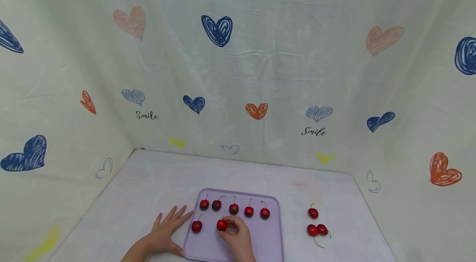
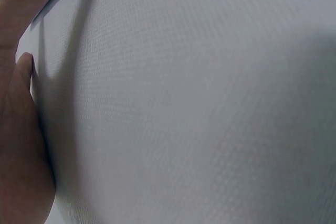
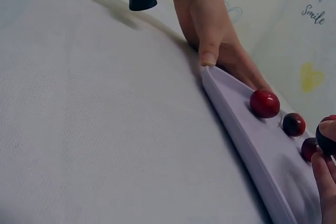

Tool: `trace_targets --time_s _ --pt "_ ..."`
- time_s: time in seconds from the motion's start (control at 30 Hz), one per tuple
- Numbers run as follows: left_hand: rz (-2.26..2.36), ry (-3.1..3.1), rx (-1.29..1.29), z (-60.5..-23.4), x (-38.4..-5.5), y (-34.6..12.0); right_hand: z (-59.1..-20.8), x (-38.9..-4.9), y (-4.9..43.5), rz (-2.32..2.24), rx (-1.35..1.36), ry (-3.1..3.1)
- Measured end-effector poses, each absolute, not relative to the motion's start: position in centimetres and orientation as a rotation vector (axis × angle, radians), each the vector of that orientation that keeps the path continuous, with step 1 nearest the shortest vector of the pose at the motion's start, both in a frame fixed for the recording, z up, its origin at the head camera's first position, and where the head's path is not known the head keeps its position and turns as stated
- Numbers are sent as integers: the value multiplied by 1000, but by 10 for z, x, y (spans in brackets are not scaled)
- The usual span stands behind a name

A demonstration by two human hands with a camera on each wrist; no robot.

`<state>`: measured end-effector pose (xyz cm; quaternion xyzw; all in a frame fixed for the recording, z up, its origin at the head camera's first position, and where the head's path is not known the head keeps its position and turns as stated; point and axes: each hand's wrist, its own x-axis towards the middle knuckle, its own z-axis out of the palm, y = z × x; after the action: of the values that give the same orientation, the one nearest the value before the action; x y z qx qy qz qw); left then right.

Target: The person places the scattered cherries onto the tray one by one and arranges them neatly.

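Note:
A light purple tray (image 1: 265, 239) lies on the table with a row of several cherries along its far side. One more cherry (image 1: 196, 226) sits at the left of a second row. My right hand (image 1: 238, 237) pinches a red cherry (image 1: 222, 225) by its body over the tray, stem up; whether it touches the tray I cannot tell. Spread flat on the table, my left hand (image 1: 165, 231) has its fingers and thumb at the tray's left edge. In the right wrist view, the left thumb (image 3: 209, 59) touches the tray's corner. Only part of the left hand (image 2: 21, 145) shows in the left wrist view.
To the right of the tray, a single cherry (image 1: 313, 213) lies on the white table (image 1: 156, 179). Nearer me, two touching cherries (image 1: 312, 230) lie beside each other. A pale curtain (image 1: 275, 67) printed with hearts surrounds the table's back and sides.

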<state>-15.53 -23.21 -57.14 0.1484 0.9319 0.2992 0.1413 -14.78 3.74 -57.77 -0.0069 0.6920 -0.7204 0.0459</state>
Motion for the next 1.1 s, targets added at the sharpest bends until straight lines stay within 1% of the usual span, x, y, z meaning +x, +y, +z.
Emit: trace_targets --time_s 0.3,0.5,0.77,1.1 --pt "851 2688 412 -574 -156 -233 -594 -150 27 -2198 -7 2102" --pt "842 2691 410 -573 -156 -232 -594 -151 19 -2207 -72 2140" --pt "857 2705 461 -576 -155 -233 -591 -151 14 -1960 -85 2395" --pt "882 2703 484 -571 -154 -234 -591 -154 10 -1863 -39 2466"
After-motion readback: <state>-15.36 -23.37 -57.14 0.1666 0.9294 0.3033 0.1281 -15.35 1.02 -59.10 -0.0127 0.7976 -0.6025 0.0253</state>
